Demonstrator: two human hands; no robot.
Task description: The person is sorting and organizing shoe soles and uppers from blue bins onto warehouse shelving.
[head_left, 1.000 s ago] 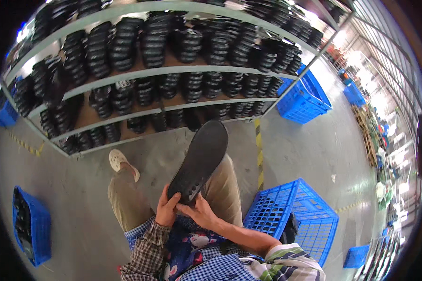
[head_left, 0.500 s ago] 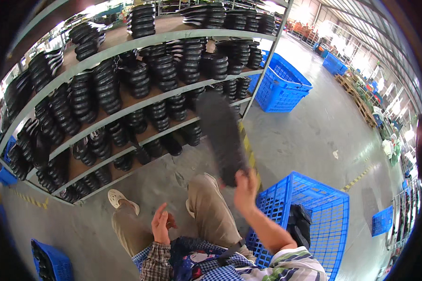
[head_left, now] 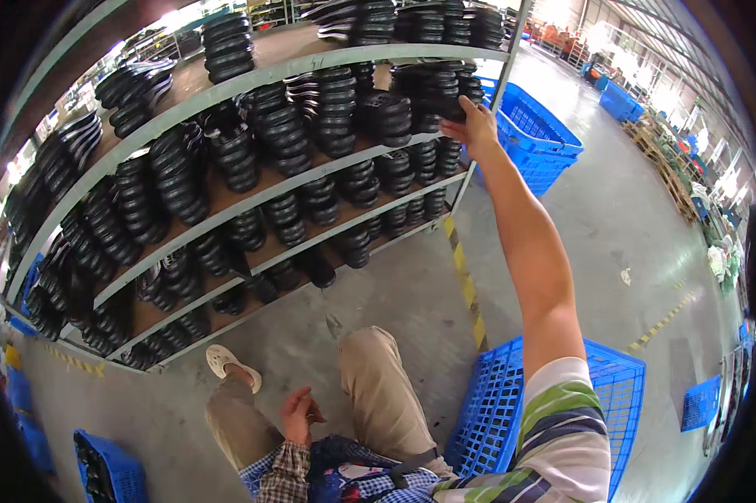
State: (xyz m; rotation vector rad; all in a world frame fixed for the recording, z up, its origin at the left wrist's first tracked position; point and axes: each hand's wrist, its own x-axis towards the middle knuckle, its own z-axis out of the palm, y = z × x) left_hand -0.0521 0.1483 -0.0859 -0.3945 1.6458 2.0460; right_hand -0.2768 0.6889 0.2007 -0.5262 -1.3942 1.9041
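Note:
My right hand (head_left: 478, 130) reaches far forward to the right end of the shelf rack. Its thumb and fingers close around the near end of a black shoe sole (head_left: 447, 107) at a stack on the second shelf from the top; the rest of that sole blends into the dark stack (head_left: 420, 84). Just left of it stands another pile of black soles (head_left: 384, 117). My left hand (head_left: 297, 415) rests above my lap, fingers loosely bent and apart, holding nothing.
The metal rack (head_left: 328, 59) carries several shelves packed with black soles. A blue crate (head_left: 487, 411) stands at my right side, partly behind my arm. Blue crates (head_left: 535, 138) stand beyond the rack's end, another crate (head_left: 126, 469) at lower left. Yellow-black tape (head_left: 466, 285) marks the floor.
My right hand has carried the sole from in front of me forward and up to the rack's right end. The left hand has dropped slightly, its fingers more bent.

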